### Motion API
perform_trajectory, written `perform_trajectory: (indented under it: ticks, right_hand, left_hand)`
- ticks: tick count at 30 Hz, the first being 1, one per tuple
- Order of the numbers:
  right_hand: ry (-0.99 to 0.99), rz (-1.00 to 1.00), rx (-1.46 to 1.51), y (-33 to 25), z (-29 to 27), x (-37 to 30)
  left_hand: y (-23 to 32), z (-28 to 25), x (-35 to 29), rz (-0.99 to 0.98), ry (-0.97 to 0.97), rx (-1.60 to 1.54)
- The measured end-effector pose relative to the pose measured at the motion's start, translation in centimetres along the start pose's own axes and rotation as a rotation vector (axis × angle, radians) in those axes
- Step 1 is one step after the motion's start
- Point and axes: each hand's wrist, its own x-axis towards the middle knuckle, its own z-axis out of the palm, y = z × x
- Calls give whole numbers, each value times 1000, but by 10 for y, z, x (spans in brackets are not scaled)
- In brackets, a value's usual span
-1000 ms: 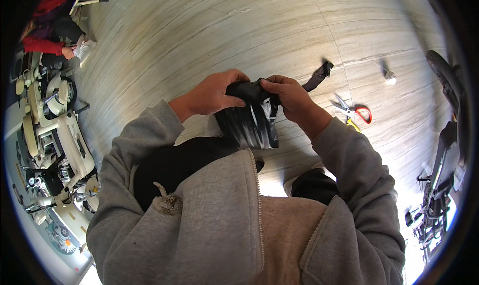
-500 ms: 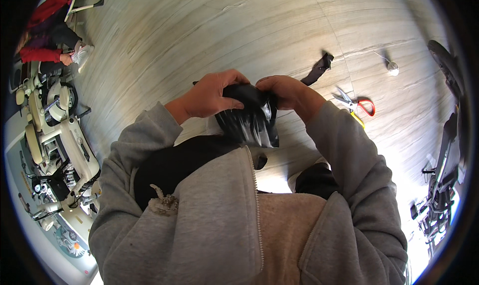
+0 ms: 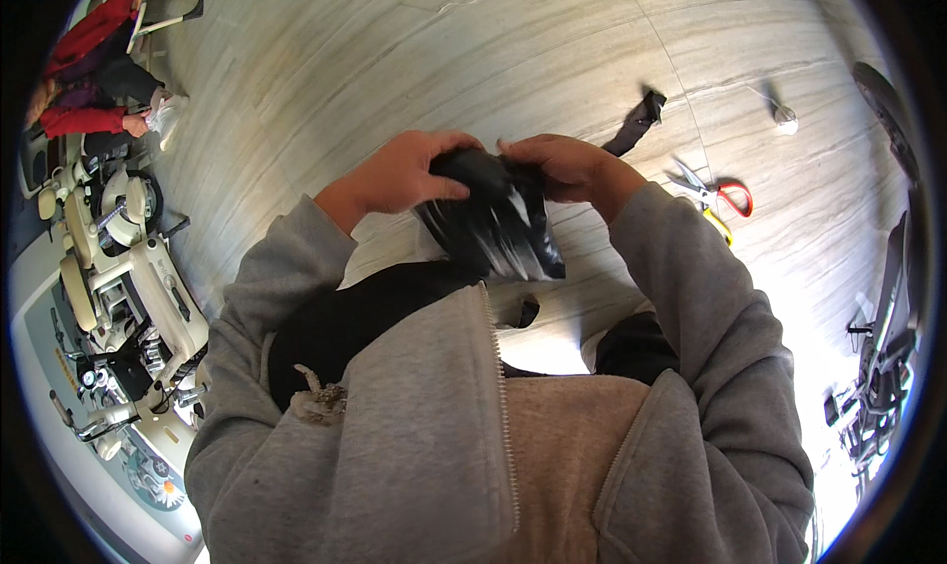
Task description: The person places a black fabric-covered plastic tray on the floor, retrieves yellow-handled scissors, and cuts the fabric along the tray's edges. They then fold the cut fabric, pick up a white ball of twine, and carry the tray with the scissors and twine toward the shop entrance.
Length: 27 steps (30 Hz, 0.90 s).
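Between my hands hangs a shiny black plastic bag (image 3: 503, 224), its lower part smeared by motion. My left hand (image 3: 414, 169) is closed on its upper left edge, the thumb lying across the front. At the upper right edge, my right hand (image 3: 567, 166) pinches the same bag, with the fingertips partly hidden. What the bag holds, if anything, does not show. A strip of black plastic (image 3: 636, 125) lies on the floor beyond my right hand. Scissors (image 3: 715, 197) with one red and one yellow handle rest on the floor to the right.
Cream-coloured electric scooters (image 3: 133, 298) stand along the left. A seated person in red sleeves (image 3: 89, 120) is at the upper left. Dark wheeled vehicles (image 3: 893, 317) line the right edge. A small round silvery object (image 3: 785, 120) lies on the pale floor (image 3: 552, 51).
The bag's lower end has swung slightly right and up. Both hands have risen a little, still gripping it. The rest of the scene shifts slightly with the view.
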Motion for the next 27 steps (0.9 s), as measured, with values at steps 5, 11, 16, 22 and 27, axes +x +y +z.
perform_trajectory:
  ticks: [5, 11, 16, 22, 27]
  right_hand:
    - [-55, -247, 47, -16, 0, -8]
    - [199, -453, -128, -11, 3, 4]
    - [356, -560, -136, -4, 0, 20]
    - [538, -738, -234, 8, 9, 29]
    - [488, -635, -70, 6, 18, 29]
  left_hand:
    - [-15, -22, 6, -30, 115, -268]
    - [-19, -26, 20, -69, 166, -377]
    - [-20, -24, 24, -76, 194, -388]
    - [-26, -5, 35, -128, 503, -402]
    - [-33, 1, 35, -133, 678, -194]
